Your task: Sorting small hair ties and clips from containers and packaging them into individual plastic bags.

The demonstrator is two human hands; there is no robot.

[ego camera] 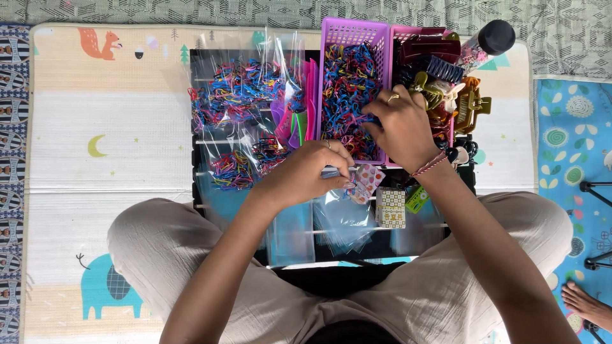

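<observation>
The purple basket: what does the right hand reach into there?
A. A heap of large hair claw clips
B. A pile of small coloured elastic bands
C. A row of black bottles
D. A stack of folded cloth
B: the right hand is inside the purple basket, its fingers down among the small coloured elastic bands that fill it; the hair claw clips lie in the neighbouring pink basket.

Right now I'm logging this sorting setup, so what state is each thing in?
Purple basket: upright, open, heaped with small coloured elastic bands.
Pink basket: open, full of hair claw clips.
Clear bags: lying flat, holding coloured bands.
Right hand: reaching into the purple basket, fingers on the bands.
Left hand: grip pinched on a small clear bag.
Black-capped bottle: capped, lying tilted.
</observation>
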